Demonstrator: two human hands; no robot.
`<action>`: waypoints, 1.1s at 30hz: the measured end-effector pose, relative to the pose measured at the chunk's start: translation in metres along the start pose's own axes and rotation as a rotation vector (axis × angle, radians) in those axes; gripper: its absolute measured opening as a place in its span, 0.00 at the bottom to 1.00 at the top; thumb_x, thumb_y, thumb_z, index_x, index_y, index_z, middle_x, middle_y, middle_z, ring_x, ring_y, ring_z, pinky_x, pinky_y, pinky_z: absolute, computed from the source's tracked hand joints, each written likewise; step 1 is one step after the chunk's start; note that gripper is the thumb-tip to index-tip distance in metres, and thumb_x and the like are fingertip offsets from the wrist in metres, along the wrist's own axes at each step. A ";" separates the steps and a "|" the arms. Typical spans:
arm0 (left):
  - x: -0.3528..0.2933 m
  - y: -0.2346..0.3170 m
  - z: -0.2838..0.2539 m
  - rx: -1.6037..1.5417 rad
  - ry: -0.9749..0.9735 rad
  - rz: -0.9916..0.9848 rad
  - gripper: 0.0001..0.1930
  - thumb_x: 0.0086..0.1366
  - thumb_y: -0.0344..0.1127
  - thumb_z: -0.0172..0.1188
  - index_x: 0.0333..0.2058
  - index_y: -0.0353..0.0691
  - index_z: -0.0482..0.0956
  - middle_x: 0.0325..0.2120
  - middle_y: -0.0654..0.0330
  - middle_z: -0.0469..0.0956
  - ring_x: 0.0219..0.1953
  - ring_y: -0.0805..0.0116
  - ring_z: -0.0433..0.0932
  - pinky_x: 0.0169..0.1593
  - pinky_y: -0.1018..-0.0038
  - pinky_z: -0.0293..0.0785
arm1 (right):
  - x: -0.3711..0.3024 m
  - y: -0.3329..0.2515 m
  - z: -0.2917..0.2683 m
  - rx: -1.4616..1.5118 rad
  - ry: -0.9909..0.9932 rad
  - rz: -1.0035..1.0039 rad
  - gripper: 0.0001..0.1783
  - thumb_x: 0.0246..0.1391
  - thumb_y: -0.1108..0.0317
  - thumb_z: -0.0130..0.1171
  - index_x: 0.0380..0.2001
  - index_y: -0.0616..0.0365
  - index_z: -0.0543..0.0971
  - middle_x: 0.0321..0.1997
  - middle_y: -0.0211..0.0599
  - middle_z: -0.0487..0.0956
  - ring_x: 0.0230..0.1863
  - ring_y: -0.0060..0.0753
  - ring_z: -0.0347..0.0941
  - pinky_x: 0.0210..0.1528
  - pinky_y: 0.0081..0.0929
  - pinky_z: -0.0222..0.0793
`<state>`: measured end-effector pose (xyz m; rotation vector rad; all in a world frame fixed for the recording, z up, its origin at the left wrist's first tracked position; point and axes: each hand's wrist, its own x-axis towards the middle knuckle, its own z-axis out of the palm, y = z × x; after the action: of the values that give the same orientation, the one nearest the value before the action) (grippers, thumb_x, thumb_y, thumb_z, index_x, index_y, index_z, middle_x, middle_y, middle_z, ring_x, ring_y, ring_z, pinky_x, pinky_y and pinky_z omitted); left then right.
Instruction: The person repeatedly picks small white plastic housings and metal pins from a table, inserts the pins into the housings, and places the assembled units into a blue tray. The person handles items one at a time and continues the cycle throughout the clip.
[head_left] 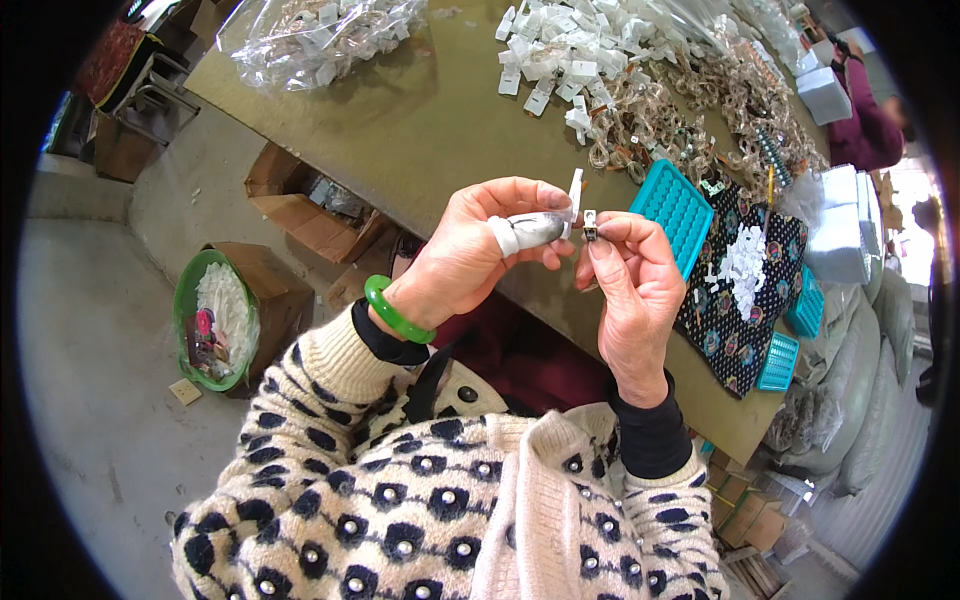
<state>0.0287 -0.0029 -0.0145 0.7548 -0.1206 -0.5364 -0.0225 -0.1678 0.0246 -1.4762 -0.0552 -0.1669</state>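
Pale concrete floor (pixel 110 300) surrounds an olive-brown tabletop (pixel 450 130), which crosses the view diagonally. At its left edge stands an opened cardboard box (pixel 330 237); farther left, a green basin (pixel 184 320) holds white material. A dark patterned cloth (pixel 715 340) covers part of the tabletop at right, with a teal tray (pixel 675 215) at its upper left edge. Along the far side lie a clear plastic bag (pixel 320 45) of parts, a heap of white plastic casings (pixel 560 50) and, adjoining it, a tangle of brownish wires (pixel 650 120). Small white pieces (pixel 745 270) are piled on the cloth. Both hands are raised over the near edge. The left grip (pixel 475 245), one digit wrapped in a grey-stained white covering, is closed on a slim white plastic part (pixel 576 193). The right grip (pixel 640 285) pinches a small pale block (pixel 590 220) with a dark lower end between thumb and fingers. Block and plastic part are just beside each other; contact cannot be determined.
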 end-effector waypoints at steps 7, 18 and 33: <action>0.009 0.000 0.005 0.761 0.152 0.246 0.10 0.62 0.21 0.60 0.42 0.33 0.76 0.33 0.63 0.80 0.34 0.79 0.77 0.35 0.81 0.74 | 0.009 0.005 0.006 -0.162 0.030 -0.016 0.05 0.61 0.78 0.55 0.40 0.61 0.74 0.40 0.30 0.77 0.29 0.14 0.70 0.31 0.14 0.68; 0.016 0.007 0.010 0.581 0.182 0.133 0.13 0.63 0.21 0.60 0.46 0.29 0.78 0.36 0.57 0.81 0.33 0.75 0.79 0.35 0.79 0.78 | 0.010 0.010 0.010 -0.157 0.043 -0.217 0.05 0.59 0.80 0.55 0.39 0.62 0.74 0.43 0.38 0.78 0.31 0.17 0.73 0.33 0.17 0.72; 0.012 0.009 0.004 -0.017 0.072 -0.006 0.18 0.62 0.28 0.63 0.51 0.33 0.76 0.42 0.51 0.81 0.38 0.64 0.83 0.42 0.69 0.83 | 0.012 -0.001 0.007 -0.054 0.141 0.069 0.03 0.60 0.76 0.58 0.37 0.61 0.75 0.30 0.28 0.78 0.24 0.13 0.71 0.28 0.12 0.68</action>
<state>0.0420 -0.0057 -0.0063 0.7568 -0.0466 -0.5150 -0.0099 -0.1617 0.0275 -1.5147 0.1143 -0.2174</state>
